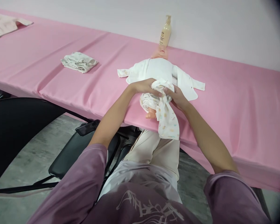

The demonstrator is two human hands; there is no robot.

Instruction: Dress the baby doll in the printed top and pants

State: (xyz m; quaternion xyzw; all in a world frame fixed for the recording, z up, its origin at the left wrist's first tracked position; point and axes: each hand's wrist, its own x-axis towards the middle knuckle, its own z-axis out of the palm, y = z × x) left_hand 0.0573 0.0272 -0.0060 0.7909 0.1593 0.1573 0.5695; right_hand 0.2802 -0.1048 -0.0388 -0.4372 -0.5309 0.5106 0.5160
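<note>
A baby doll (pixel 160 52) lies on its back on the pink-covered table, its head toward the wall. An open white baby jacket (pixel 142 72) is spread under its torso, both sleeves out to the sides. My left hand (pixel 146 86) and my right hand (pixel 178 97) grip a pair of white patterned baby pants (pixel 168 119) around the doll's legs. One bare foot (pixel 151 114) pokes out of a bunched pant leg on the left. The other pant leg hangs over the table's front edge. The cloth hides part of my fingers and the doll's other foot.
A cream pump bottle (pixel 165 32) stands behind the doll's head against the wall. Left of the doll lies a folded patterned cloth (pixel 79 62). A pale pink cloth (pixel 7 23) rests at the far left. Black folding chairs (pixel 70 155) and a phone (pixel 87 127) are below the edge.
</note>
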